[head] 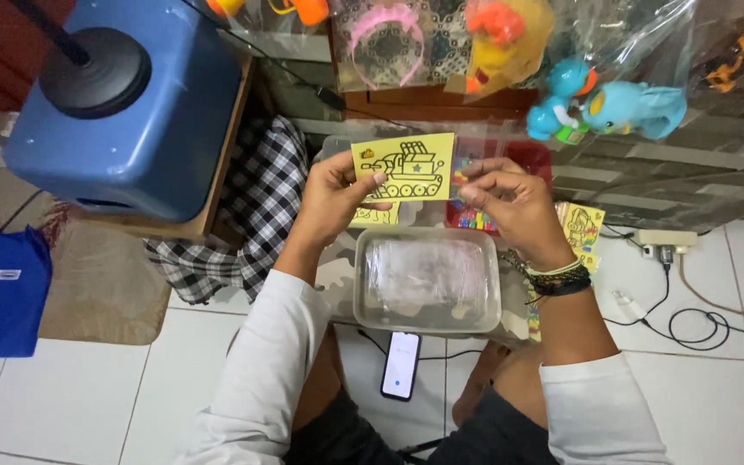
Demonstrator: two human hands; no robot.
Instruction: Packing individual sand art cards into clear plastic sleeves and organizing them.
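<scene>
Nearest to us, at 6 o'clock, a phone (400, 365) lies face up on the white floor tiles (71, 405) between the person's knees, with a cable running off from it. Just beyond it sits a clear lidded plastic tub (426, 280), shut, its contents blurred.

Above the tub we find both hands raised on one yellow card (405, 167) printed with a black outline of a tank. The left hand (334, 195) pinches the card's lower left edge, at 9 o'clock of the card; the right hand (511, 200) grips its right edge with the fingertips, at 3 o'clock. The card is held upright, clear of the tub.

We judge the work at an early stage: the outline appears uncoloured, and further yellow cards (582, 226) lie at 3 o'clock of the right wrist.

Further off, a blue bin (131, 103) stands at 10 o'clock, and plastic toys (604, 103) hang in clear bags at 1 o'clock.
</scene>
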